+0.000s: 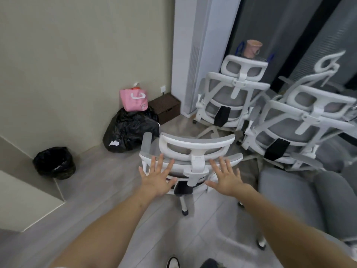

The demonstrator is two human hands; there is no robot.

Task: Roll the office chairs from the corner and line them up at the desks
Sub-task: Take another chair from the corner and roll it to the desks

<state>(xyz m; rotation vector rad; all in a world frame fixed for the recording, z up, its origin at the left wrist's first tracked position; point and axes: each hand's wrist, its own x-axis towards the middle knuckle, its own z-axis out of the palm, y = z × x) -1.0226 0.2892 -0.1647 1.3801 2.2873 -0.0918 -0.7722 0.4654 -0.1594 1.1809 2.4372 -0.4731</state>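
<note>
A white-framed office chair with grey mesh (193,147) stands right in front of me, its back towards me. My left hand (157,176) and my right hand (225,176) reach out with fingers spread, at the top of its backrest on either side of the headrest post; I cannot tell whether they touch it. Two more chairs of the same kind stand behind it: one by the white pillar (229,97) and one to the right (307,128). The grey seat of another chair (289,192) is at my right.
A full black rubbish bag (129,130) with a pink bag (133,99) on top sits in the corner, beside a brown wicker box (165,107). A bin lined in black (55,163) stands at the left by a low wall ledge. Grey tiled floor (96,190) lies to my left.
</note>
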